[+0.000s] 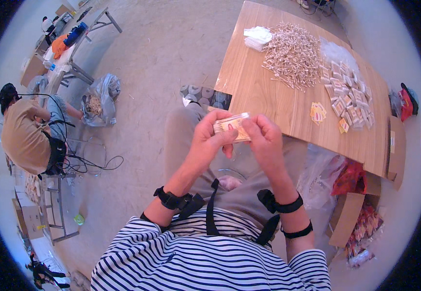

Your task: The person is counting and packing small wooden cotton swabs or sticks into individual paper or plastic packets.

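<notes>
Wooden table (pixel 273 104); small packet (pixel 232 127) in fingers (pixel 220 138)

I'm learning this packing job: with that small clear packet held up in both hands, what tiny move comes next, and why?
Probably lay the small clear packet on the table with the filled packets: both the left hand and right hand pinch it, and it already looks full.

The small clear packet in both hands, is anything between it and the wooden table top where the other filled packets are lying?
Nothing visible does. The small clear packet is held by the left hand and right hand just off the near edge of the wooden table, where bare wood lies before the filled packets.
</notes>
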`<state>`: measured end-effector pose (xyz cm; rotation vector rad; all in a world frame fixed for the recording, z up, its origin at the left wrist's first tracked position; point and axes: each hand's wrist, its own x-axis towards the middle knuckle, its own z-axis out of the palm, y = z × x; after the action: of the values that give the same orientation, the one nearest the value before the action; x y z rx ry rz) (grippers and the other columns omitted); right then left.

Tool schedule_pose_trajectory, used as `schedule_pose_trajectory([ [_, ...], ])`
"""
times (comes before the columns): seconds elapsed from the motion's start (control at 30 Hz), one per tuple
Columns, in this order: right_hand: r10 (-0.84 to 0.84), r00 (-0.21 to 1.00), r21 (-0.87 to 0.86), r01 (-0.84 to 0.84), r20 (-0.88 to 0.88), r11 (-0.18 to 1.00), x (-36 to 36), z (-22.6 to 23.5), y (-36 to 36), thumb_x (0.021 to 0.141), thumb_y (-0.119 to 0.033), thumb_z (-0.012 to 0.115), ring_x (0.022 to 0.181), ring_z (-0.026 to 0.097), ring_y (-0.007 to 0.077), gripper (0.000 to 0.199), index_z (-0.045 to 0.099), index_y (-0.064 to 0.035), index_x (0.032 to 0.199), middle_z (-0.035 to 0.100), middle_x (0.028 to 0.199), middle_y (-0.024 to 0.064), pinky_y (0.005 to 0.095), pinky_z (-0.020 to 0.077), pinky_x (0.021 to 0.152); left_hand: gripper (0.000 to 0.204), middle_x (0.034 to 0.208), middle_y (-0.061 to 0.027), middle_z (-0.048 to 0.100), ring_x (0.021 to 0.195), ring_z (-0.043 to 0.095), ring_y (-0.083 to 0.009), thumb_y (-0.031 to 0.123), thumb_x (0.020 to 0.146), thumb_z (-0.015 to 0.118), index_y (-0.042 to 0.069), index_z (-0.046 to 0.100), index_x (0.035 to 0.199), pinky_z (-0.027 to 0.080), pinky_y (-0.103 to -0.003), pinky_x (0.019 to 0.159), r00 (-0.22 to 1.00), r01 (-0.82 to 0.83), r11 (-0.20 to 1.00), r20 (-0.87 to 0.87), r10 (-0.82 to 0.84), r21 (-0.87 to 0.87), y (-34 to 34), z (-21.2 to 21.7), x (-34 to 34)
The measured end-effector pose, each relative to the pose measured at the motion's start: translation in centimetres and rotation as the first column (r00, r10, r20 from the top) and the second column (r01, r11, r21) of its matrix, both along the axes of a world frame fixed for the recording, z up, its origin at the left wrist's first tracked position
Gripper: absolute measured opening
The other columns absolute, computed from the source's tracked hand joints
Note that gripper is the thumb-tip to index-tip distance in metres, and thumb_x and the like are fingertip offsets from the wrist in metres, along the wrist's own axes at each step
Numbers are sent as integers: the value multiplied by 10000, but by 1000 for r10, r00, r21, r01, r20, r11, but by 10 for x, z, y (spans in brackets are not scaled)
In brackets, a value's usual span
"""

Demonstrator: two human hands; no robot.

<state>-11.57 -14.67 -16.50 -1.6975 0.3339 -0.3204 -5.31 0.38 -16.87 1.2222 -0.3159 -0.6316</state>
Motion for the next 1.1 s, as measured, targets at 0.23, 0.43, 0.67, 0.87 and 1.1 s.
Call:
schedule_pose_trajectory([
  [0.23, 9, 1000, 120, -9, 1, 993, 0, 0, -11, 989, -206, 591, 626, 519, 78, 252, 627, -5, 842, 566, 666, -6, 264, 427, 554, 250, 887, -72, 670, 582, 587, -101, 137, 936, 619, 14, 559, 1145, 468, -237, 497, 998, -37, 999, -50, 35, -39, -2, -2, 2],
  [0.43, -51, 998, 112, 47, 34, 993, 1, 3, -8, 985, -192, 595, 638, 527, 75, 231, 634, -1, 861, 592, 686, 3, 259, 435, 566, 249, 924, -87, 665, 641, 609, -122, 135, 949, 600, 6, 558, 1158, 504, -265, 509, 993, -57, 995, -112, 47, -81, -1, -5, 1],
  [0.67, -59, 988, -24, 63, 144, 998, 3, 6, -3, 958, -160, 628, 637, 549, 85, 187, 639, 2, 867, 626, 703, 34, 274, 444, 561, 247, 897, -68, 666, 626, 609, -104, 166, 939, 648, 23, 551, 1116, 491, -244, 499, 998, -57, 997, -30, 55, -51, -10, 0, -6],
  [0.87, -54, 992, -120, 68, 118, 990, 1, 7, -1, 943, -157, 642, 626, 565, 92, 167, 644, -2, 881, 644, 714, 36, 280, 455, 564, 227, 824, -65, 665, 558, 594, -97, 183, 934, 667, 32, 559, 1064, 470, -228, 480, 999, -30, 999, -23, 30, -17, -5, -5, -5],
  [1.1, 48, 993, 56, -54, 110, 997, -3, 1, 0, 935, -159, 653, 655, 583, 85, 160, 647, -2, 905, 656, 727, 35, 269, 474, 591, 226, 817, -76, 663, 554, 603, -116, 216, 972, 624, 18, 581, 1072, 486, -245, 483, 992, -70, 994, -113, 61, -79, -4, -9, -5],
])
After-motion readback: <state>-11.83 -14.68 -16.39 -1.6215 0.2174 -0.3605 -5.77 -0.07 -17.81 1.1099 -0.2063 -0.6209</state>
